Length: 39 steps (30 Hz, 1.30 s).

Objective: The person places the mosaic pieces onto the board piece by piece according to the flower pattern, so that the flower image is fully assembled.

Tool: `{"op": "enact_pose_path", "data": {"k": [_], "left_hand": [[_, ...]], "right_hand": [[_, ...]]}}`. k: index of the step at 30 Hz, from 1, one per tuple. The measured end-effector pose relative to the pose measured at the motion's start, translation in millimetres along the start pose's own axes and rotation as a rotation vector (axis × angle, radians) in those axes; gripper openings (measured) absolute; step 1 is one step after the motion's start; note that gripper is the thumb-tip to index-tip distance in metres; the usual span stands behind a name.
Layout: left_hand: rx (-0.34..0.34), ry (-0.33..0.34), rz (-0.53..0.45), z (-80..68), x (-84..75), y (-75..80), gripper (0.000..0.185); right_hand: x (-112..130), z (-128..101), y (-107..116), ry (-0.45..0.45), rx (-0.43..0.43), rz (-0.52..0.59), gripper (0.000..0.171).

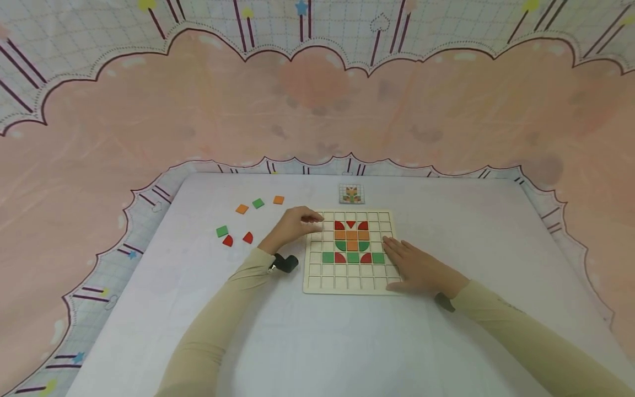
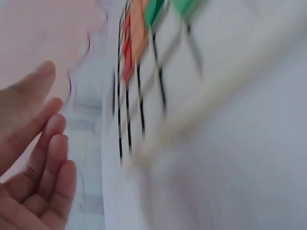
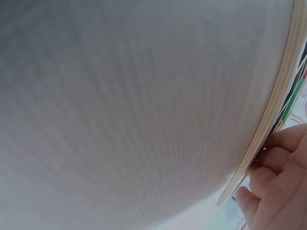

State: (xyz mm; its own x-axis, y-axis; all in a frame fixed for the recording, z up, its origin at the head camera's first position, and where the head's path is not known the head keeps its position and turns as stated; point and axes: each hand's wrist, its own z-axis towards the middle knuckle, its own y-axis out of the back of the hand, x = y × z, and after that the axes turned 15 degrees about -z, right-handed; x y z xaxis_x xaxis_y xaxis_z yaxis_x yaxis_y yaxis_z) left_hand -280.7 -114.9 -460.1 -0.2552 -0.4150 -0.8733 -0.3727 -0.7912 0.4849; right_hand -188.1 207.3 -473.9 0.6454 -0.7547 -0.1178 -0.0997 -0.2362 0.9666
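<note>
A pale cloth-covered table (image 1: 347,342) stands before a pink backdrop with scalloped cloud outlines. In the head view a light wooden grid board (image 1: 351,252) lies flat at the middle of the table — square cells, some filled with flat red, orange and green tiles in squares, quarter-rounds and a triangle. The left hand (image 1: 294,227) hovers at the board's upper left edge, fingers loosely extended, gripping nothing. The right hand (image 1: 415,267) rests flat on the board's right edge, fingers straight. Loose tiles (image 1: 241,208) lie well to the left; a small pattern card (image 1: 351,193) sits just beyond the board.

Left wrist view — blurred; the left hand's fingers (image 2: 45,163) are straight and empty, the board's dark grid lines and coloured tiles beyond.

Right wrist view: the board's layered pale wooden edge (image 3: 268,120) on the woven cloth, the right hand's fingers (image 3: 283,158) touching it.
</note>
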Motion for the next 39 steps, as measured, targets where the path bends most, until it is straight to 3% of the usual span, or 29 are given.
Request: {"op": "enact_pose_path", "data": {"k": [7, 14, 25, 39], "left_hand": [[-0.104, 0.061, 0.044, 3.0, 28.7, 55.5, 0.035], [-0.151, 0.14, 0.08, 10.0, 48.6, 85.8, 0.039], [-0.129, 0.231, 0.163, 27.8, 58.4, 93.2, 0.046], [-0.125, 0.228, 0.168, 32.4, 58.4, 88.7, 0.042]], "right_hand": [[-2, 1, -2, 0.018, -0.007, 0.006, 0.096], [-1, 2, -1, 0.018, 0.01, 0.001, 0.097], [-2, 1, 2, 0.016, -0.003, -0.007, 0.097], [-2, 0, 1, 0.003, 0.004, -0.002, 0.098]]}}
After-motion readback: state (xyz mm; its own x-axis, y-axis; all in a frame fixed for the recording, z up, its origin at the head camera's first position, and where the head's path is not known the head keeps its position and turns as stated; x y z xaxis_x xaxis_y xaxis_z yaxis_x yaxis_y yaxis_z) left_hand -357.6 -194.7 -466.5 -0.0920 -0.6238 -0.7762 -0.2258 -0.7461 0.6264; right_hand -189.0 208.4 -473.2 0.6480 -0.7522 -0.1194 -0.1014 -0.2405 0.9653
